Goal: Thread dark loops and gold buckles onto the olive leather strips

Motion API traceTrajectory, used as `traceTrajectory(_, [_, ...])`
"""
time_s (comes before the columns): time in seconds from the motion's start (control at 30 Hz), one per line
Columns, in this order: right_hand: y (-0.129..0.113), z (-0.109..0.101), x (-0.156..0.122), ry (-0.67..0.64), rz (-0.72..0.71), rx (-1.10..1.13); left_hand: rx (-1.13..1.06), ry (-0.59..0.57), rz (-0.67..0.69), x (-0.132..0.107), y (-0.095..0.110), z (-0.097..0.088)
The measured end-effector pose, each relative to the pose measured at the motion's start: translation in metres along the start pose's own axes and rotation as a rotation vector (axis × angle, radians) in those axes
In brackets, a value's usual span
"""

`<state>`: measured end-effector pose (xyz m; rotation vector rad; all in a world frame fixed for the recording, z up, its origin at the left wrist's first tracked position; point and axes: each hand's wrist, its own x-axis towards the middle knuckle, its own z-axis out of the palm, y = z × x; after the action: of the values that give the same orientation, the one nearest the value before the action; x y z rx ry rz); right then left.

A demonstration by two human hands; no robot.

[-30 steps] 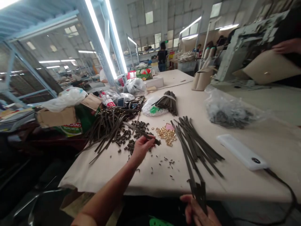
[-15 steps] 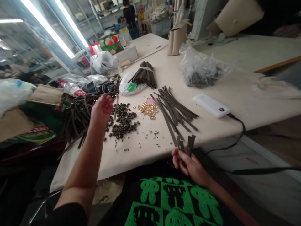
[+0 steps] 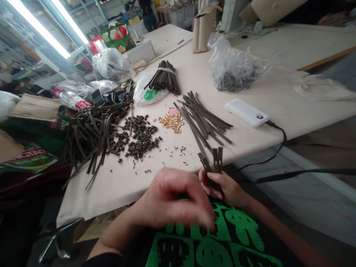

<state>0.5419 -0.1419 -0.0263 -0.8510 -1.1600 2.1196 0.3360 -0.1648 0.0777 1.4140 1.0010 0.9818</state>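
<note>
Several dark brown strap strips stand upright in my right hand, at the table's front edge. Slots or holes show near some of their ends. My left hand is in front of my chest, just left of my right hand. It is blurred, its fingers bent downward and the tips hard to make out. Beyond the hands, more loose strips lie fanned on the table. Left of them are gold metal buckles in a small heap and a pile of small dark loops.
A tied strip bundle rests by a clear bag. Finished-looking straps hang over the left edge. A white power bank with a black cable lies right, near a plastic bag. A tan handbag stands behind.
My left hand has moved from beside the dark loops on the left, back and right, to my chest near my right hand. My right hand still grips the strips. The view has tilted slightly.
</note>
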Motion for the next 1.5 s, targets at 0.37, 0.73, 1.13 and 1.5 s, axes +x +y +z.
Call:
traceTrajectory(0.37, [0.009,0.000,-0.002,0.027,-0.024,-0.421,-0.327,0.071,-0.290,0.028,-0.082,0.016])
traceTrajectory(0.73, [0.017,-0.010,-0.004,0.055,-0.053,-0.584,0.058,0.117,-0.233,0.070,-0.091,-0.042])
traceTrajectory(1.13, [0.021,-0.018,-0.004,0.177,0.040,-0.450,1.023,0.370,0.032,0.144,-0.080,-0.117])
traceTrajectory(1.5, [0.025,-0.018,0.004,0.128,0.051,-0.405,1.161,0.013,-0.077,0.102,-0.086,-0.134])
